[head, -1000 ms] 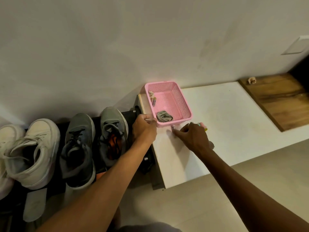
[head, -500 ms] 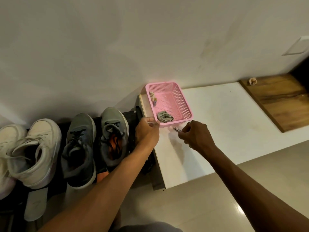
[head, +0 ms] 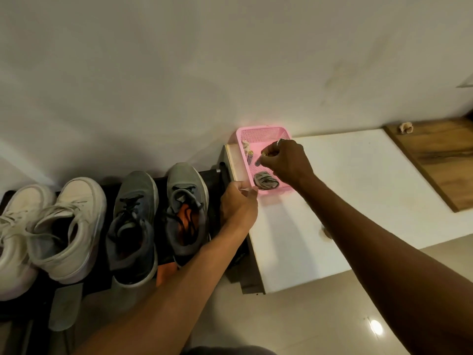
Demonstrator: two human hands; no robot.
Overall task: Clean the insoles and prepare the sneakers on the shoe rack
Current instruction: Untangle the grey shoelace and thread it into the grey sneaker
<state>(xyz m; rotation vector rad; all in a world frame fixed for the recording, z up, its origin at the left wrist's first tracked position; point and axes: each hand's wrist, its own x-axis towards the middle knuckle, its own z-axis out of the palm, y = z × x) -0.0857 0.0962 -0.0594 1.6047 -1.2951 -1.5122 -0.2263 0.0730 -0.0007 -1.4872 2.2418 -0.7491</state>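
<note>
Sneakers (head: 184,176) sit beside left hand (head: 239,201) gripping pink basket (head: 263,131); right hand (head: 286,160) above, fingers curled, grasp unclear.

left hand (head: 239,201): bare, forearm behind it bare | right hand (head: 286,160): silvery ring (head: 280,141) on one finger, forearm behind it bare | well behind both hands: dark grey garment (head: 225,351) edge

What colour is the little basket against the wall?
The basket is pink, with mesh sides, seen in the head view.

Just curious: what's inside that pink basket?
In the pink basket lie a grey bundle at the near end and small tubes by its left wall. The right hand hovers over the middle, hiding the floor beneath.
</note>
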